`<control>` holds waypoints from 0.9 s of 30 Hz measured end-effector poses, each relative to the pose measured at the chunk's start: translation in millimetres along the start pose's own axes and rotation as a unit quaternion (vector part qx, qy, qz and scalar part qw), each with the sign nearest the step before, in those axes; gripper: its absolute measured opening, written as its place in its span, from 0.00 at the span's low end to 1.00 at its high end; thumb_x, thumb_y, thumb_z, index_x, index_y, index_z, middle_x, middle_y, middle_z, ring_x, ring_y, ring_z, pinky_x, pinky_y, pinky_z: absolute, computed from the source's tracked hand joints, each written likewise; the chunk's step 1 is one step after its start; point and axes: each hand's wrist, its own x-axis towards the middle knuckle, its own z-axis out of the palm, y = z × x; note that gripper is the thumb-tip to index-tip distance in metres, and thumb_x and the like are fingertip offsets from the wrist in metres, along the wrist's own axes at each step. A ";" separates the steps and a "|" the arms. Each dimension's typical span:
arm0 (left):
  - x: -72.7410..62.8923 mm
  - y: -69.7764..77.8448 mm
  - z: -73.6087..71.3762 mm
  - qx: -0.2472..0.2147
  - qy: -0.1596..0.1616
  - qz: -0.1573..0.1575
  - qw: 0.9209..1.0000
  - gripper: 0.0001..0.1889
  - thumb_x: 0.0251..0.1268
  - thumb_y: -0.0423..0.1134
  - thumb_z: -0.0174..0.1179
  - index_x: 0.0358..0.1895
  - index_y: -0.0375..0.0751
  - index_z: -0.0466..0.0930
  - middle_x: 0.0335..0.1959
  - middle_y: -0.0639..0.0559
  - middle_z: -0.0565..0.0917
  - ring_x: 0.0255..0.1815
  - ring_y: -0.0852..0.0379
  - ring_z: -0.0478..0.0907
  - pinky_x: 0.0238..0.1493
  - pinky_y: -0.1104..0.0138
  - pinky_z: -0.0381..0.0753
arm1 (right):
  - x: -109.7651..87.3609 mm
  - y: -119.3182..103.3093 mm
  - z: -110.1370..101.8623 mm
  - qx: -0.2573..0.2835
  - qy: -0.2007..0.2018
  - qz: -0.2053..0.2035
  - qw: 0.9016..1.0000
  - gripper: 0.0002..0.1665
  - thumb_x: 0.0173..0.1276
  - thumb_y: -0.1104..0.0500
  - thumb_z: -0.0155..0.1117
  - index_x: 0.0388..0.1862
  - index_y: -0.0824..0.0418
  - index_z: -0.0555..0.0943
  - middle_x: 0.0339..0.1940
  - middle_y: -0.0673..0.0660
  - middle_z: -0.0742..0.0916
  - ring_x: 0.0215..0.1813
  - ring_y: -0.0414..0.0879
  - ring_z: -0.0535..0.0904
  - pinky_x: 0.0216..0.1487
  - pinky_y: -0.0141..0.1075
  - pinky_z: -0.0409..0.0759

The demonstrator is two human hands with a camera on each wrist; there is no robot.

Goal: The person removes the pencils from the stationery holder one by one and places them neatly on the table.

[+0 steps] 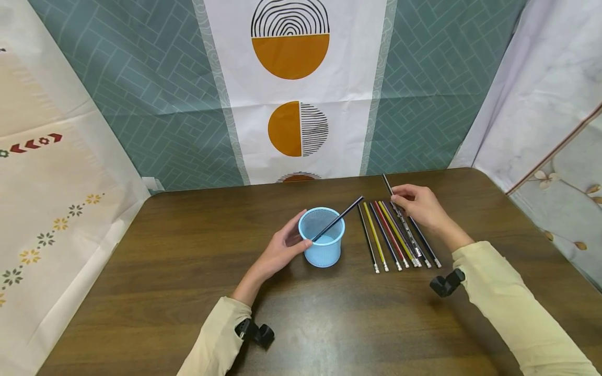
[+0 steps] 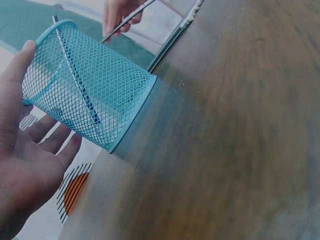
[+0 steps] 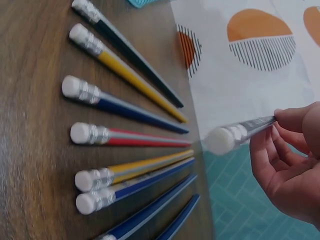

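Note:
A light-blue mesh pencil cup (image 1: 323, 257) stands upright on the table, gripped at its rim by my left hand (image 1: 281, 249), thumb on the near side and fingers round the far side. One dark pencil (image 1: 348, 210) leans inside it, its upper end sticking out to the right. My right hand (image 1: 425, 210) pinches a black-and-silver patterned pencil (image 3: 247, 129) between thumb and fingertips. That pencil is lifted above the others, its white eraser end (image 3: 220, 141) toward the wrist camera. Below the hand several pencils lie side by side, among them a red pencil (image 3: 145, 138) and a yellow pencil (image 3: 135, 80).
The brown wooden table (image 1: 188, 250) ends at a hanging cloth (image 1: 155, 104) with green panels and a white printed strip (image 1: 348, 68). Pale cloths hang along both sides. The loose pencils' eraser ends point toward the near edge.

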 end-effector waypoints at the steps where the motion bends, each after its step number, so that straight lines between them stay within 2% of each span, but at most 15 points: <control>1: 0.1 0.0 0.1 0.000 0.000 0.000 1.000 0.35 0.66 0.25 0.57 0.74 0.32 0.54 0.68 0.32 0.65 0.66 0.36 0.66 0.64 0.50 0.66 | 0.4 2.0 -0.6 -0.002 -0.003 0.004 1.000 0.21 0.75 0.60 0.56 0.59 0.73 0.75 0.49 0.68 0.82 0.43 0.53 0.76 0.37 0.39 0.81; 9: 0.9 0.5 0.1 -0.003 -0.001 0.006 1.000 0.35 0.66 0.24 0.57 0.74 0.29 0.53 0.68 0.31 0.65 0.66 0.35 0.65 0.64 0.48 0.65 | 2.5 13.8 -4.0 -0.014 -0.006 0.018 1.000 0.20 0.73 0.60 0.58 0.58 0.72 0.77 0.50 0.70 0.82 0.43 0.58 0.77 0.33 0.33 0.80; 16: 0.9 0.7 0.5 -0.003 0.000 0.005 1.000 0.35 0.66 0.24 0.57 0.74 0.29 0.53 0.68 0.30 0.65 0.66 0.34 0.65 0.64 0.48 0.66 | 3.7 26.1 -6.5 -0.028 -0.004 0.032 0.999 0.21 0.73 0.59 0.59 0.57 0.73 0.77 0.48 0.71 0.82 0.27 0.44 0.76 0.30 0.32 0.79; 27: 0.2 0.5 0.9 -0.001 -0.001 0.003 1.000 0.35 0.66 0.25 0.57 0.74 0.31 0.53 0.69 0.31 0.65 0.66 0.36 0.65 0.64 0.49 0.66 | 4.2 43.2 -13.5 -0.032 -0.016 0.049 0.998 0.21 0.74 0.60 0.56 0.57 0.76 0.76 0.50 0.73 0.81 0.31 0.43 0.75 0.32 0.31 0.80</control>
